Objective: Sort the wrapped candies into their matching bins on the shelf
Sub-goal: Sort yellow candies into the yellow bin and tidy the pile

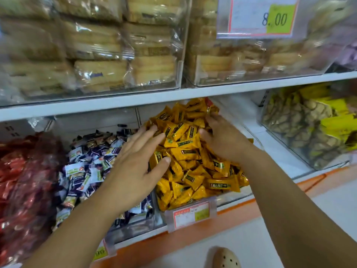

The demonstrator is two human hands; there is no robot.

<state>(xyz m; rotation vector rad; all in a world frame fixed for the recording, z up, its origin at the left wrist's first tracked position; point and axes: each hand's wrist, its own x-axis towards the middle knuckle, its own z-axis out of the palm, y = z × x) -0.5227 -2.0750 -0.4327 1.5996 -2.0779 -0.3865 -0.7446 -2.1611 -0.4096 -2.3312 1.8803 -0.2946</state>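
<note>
White metal shop shelving with an orange front lip ran along the wall in two tiers. In the middle of the lower tier stood a clear plastic bin heaped with small yellow foil-wrapped candies, and both of the person's hands were on that heap. The left hand lay flat on the heap's left side, fingers straight and spread, gripping nothing. The right hand was cupped over the back right of the pile. Its fingertips were blurred among the wrappers, so I could not tell whether it held one.

To my eye the step in hand was raking through the yellow heap for strays, not carrying a piece across. The next move would call for picking out any wrapper of the wrong colour. A reddish wrapper showed at the top back. That would have to be done without pushing yellow pieces over the low front wall.

Counted:
- Hands: two.
- Candy heaps in a row: three. They were the yellow one, the purple-and-white wrapped candies just left of it, and the red wrapped candies farthest left. Single pieces were too many to count.
- Clear bin of brown cookies in yellow packs: one, set apart to the right.
- Clear boxes of pale biscuits on the tier above: two.
- Price card reading 8.00: one.
- Beige perforated shoe on the floor: one.
</note>
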